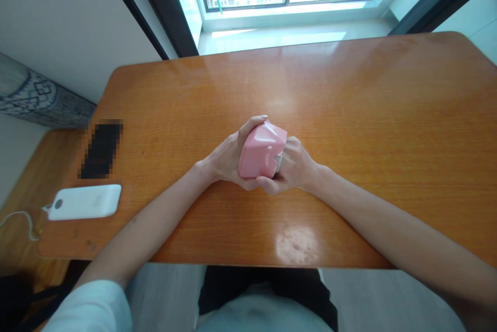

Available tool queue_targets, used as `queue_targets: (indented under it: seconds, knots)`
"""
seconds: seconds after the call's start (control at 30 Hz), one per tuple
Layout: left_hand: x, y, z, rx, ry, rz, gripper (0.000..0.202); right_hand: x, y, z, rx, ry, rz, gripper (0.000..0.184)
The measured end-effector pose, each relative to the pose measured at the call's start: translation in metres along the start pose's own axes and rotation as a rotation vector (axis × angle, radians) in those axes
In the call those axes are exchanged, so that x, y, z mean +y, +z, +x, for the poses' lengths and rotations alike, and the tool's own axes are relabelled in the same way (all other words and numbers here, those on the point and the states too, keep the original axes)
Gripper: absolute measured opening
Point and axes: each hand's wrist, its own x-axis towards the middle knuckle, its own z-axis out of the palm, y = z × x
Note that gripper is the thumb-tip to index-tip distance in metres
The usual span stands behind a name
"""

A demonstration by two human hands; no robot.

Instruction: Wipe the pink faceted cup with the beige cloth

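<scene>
A glossy pink box-shaped object [259,150] sits at the middle of the wooden table [361,114], its underside near the tabletop. My left hand [229,156] wraps its left side, with the fingers curling over the top corner. My right hand [289,166] presses on its right side, with the fingers on the near lower edge. A small silvery patch shows between the object and my right fingers, and I cannot tell what it is. The object's far and right faces are partly hidden.
A black phone [101,148], blurred out, and a white power bank [84,202] with a thin cable lie at the table's left. A lower wooden shelf [50,161] sits beyond that side. A window and sill lie past the far edge.
</scene>
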Motion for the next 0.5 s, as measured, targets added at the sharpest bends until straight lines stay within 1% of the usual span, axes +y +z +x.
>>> queue_targets:
  seconds: [0.03,0.07,0.13,0.2,0.23,0.27,0.33,0.43,0.5]
  knots:
    - [0.000,-0.001,0.000,-0.004,0.001,0.006,0.137,0.001,0.001,-0.002,0.001,-0.039,-0.048,0.060]
    - [0.000,-0.002,0.000,-0.014,0.000,0.014,0.139,0.002,0.002,-0.003,0.018,-0.115,-0.113,0.059]
    - [0.001,-0.004,0.002,-0.033,-0.009,0.028,0.144,0.003,0.004,-0.004,0.095,-0.265,-0.216,0.058]
    - [0.003,-0.006,0.004,-0.045,-0.024,0.025,0.147,0.003,0.005,-0.003,0.182,-0.359,-0.237,0.056]
    - [0.004,-0.007,0.006,-0.046,-0.033,0.017,0.147,0.002,0.005,-0.002,0.206,-0.384,-0.224,0.055]
    - [0.005,-0.008,0.007,-0.043,-0.039,0.009,0.146,0.002,0.004,-0.001,0.211,-0.381,-0.198,0.056]
    - [0.006,-0.008,0.010,-0.026,-0.032,0.005,0.145,0.000,0.003,0.000,0.185,-0.319,-0.142,0.058]
    - [0.008,-0.007,0.012,0.023,0.024,0.045,0.144,-0.003,0.001,-0.002,0.129,-0.134,-0.006,0.063]
    - [0.009,-0.006,0.014,0.041,0.049,0.084,0.143,-0.006,0.002,-0.003,0.127,0.036,0.140,0.062]
